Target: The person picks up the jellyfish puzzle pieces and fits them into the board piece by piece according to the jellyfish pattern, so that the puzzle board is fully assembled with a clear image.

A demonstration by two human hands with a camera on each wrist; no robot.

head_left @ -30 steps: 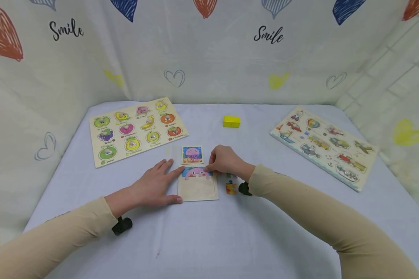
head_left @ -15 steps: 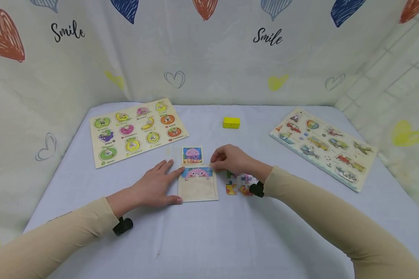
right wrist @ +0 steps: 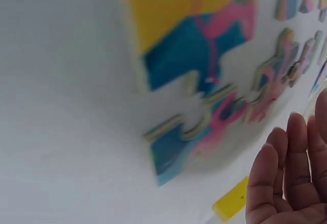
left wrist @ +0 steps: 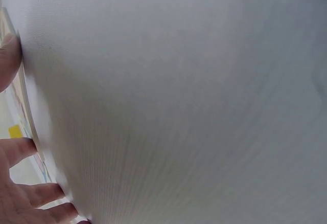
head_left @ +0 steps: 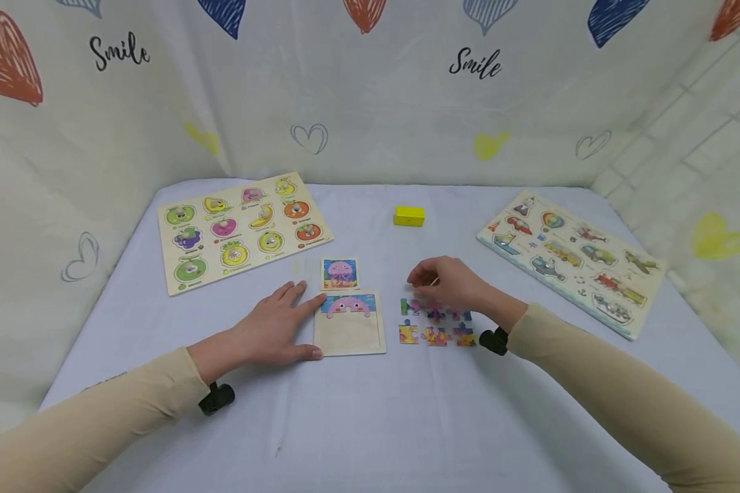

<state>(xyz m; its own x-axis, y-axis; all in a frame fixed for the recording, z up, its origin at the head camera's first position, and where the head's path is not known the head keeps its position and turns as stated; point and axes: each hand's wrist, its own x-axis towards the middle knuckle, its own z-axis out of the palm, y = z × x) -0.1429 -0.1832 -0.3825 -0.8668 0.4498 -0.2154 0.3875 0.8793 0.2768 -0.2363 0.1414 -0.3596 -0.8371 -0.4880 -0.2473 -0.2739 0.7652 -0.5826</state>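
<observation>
My left hand (head_left: 277, 325) lies with fingers spread at the left edge of a small wooden puzzle board (head_left: 350, 339); index finger and thumb touch its frame. In the left wrist view, thumb and fingertips meet the thin board edge. A strip of pink face on blue (head_left: 348, 306), made of joined pieces, fills the board's top. My right hand (head_left: 447, 282) hovers over the far row of loose jigsaw pieces (head_left: 408, 334), its fingers loosely bent and partly hiding that row. The right wrist view shows nothing between its fingers, with pieces (right wrist: 219, 127) lying below.
A jellyfish picture card (head_left: 340, 274) lies just beyond the board. Farther back sits a yellow block (head_left: 409, 216). A fruit puzzle board (head_left: 247, 233) is at the back left, a vehicle puzzle board (head_left: 573, 263) at the right. A printed curtain stands behind the table.
My right hand has let go at the strip's right end and moved right, over the loose pieces, uncovering more of them. My left hand has stayed at the board.
</observation>
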